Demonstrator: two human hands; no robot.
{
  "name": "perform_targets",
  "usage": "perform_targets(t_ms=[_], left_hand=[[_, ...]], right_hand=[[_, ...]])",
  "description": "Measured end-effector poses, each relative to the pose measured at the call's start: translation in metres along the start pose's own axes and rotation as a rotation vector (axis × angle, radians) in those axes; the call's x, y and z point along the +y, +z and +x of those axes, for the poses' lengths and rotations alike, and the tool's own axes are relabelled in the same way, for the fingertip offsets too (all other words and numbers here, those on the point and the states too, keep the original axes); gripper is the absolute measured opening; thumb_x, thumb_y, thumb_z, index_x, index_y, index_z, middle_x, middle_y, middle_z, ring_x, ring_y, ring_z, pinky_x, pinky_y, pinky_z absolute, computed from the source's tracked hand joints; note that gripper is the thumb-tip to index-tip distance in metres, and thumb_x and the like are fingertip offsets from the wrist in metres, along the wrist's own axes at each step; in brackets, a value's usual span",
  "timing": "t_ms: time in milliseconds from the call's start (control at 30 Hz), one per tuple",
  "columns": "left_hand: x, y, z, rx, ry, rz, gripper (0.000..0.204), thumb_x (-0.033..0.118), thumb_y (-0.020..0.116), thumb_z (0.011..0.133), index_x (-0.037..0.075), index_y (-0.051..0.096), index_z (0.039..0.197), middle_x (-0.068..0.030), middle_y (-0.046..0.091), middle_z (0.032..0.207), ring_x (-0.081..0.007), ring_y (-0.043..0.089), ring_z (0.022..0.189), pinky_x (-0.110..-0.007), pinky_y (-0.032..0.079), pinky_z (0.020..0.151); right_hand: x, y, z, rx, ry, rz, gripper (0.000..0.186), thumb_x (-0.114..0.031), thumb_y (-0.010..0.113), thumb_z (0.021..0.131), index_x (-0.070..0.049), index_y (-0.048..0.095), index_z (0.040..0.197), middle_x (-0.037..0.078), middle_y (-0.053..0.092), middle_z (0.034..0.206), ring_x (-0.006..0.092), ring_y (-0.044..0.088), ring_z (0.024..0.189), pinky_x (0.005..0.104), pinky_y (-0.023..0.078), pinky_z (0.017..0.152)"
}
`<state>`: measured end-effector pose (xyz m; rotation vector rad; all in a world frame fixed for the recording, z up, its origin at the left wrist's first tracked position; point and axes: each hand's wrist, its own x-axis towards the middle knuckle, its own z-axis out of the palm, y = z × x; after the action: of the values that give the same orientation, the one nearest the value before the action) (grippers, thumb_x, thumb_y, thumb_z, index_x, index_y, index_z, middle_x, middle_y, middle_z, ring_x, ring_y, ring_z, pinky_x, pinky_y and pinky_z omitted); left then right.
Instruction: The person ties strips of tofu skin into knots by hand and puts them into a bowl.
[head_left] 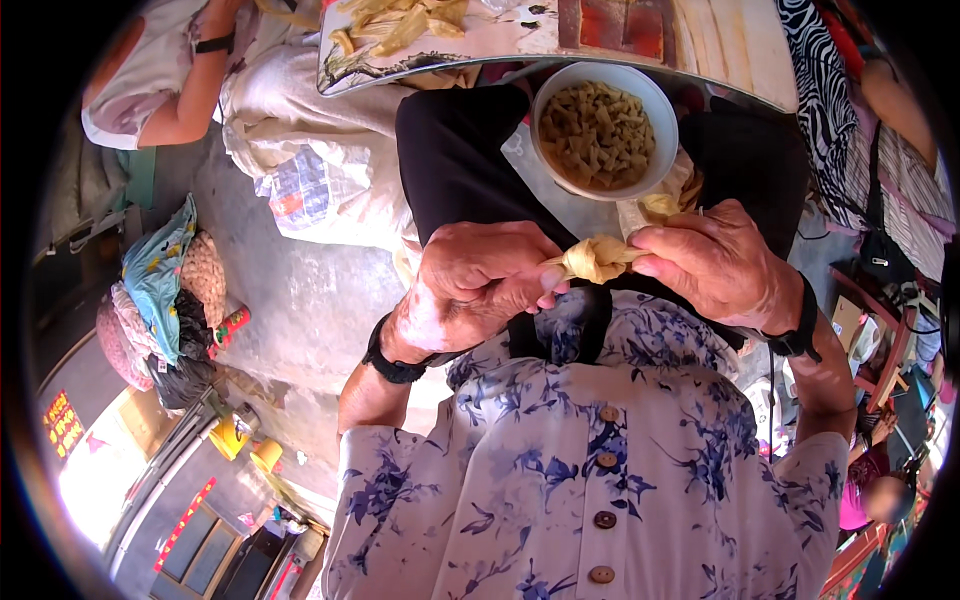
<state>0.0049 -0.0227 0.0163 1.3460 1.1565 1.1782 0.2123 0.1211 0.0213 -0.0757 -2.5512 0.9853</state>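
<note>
Both of my hands grip a knotted pale-yellow strip (pixel 597 259), soft and leaf-like, in front of my shirt. My left hand (pixel 478 272) pinches its left end. The other end is pinched by my right hand (pixel 718 258), and the bulky knot shows between them. Just beyond my hands, a white bowl (pixel 668 130) sits between my knees, below the table edge. Inside it are many small brownish-yellow pieces (pixel 597 130). More pale-yellow material (pixel 662 204) lies by the bowl's near right side, partly hidden by my right hand.
A table (pixel 520 45) stands ahead, with a pile of pale-yellow strips (pixel 405 22) on it. White woven sacks (pixel 320 140) lie at the left. Another person's arm (pixel 190 100) is at the far left. Bags (pixel 160 290) are heaped farther left on the floor.
</note>
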Motion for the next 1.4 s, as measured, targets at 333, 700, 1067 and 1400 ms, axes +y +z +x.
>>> perform_targets(t_ms=[333,700,1067,1400], left_hand=[[0.006,-0.015,0.001,0.026,-0.064,0.218,0.041,0.018,0.078,0.07,-0.004,0.059,0.1,-0.0152,0.061,0.103,-0.0244,0.061,0.092,-0.031,0.047,0.08],[-0.006,0.018,0.024,0.193,0.063,0.541,0.024,0.006,0.069,0.066,-0.003,0.061,0.087,-0.0177,0.06,0.107,-0.0296,0.058,0.094,-0.037,0.045,0.084],[-0.015,0.02,0.027,0.091,0.131,0.491,0.022,-0.002,0.059,0.07,-0.001,0.058,0.092,-0.0146,0.062,0.101,-0.0284,0.06,0.094,-0.043,0.04,0.094],[-0.001,0.008,0.011,-0.43,0.11,0.383,0.008,0.005,0.056,0.084,-0.002,0.053,0.079,-0.0119,0.051,0.07,-0.0275,0.052,0.052,-0.036,0.042,0.045]], right_hand=[[0.005,0.001,0.0,0.016,0.109,0.174,0.013,-0.007,0.066,0.08,0.002,0.06,0.087,0.01,0.062,0.074,0.0249,0.061,0.065,0.0315,0.044,0.057],[0.012,0.009,0.001,-0.038,0.194,0.303,0.009,-0.002,0.061,0.083,0.005,0.057,0.087,0.013,0.063,0.066,0.0238,0.065,0.057,0.0289,0.049,0.05],[0.014,0.012,-0.009,-0.04,0.352,0.508,0.008,-0.005,0.06,0.085,0.002,0.058,0.083,0.009,0.057,0.063,0.0165,0.056,0.054,0.0263,0.043,0.049],[-0.001,0.002,-0.022,-0.272,0.325,0.521,0.017,-0.013,0.063,0.085,-0.002,0.058,0.074,0.007,0.049,0.051,0.0202,0.05,0.042,0.0304,0.036,0.041]])
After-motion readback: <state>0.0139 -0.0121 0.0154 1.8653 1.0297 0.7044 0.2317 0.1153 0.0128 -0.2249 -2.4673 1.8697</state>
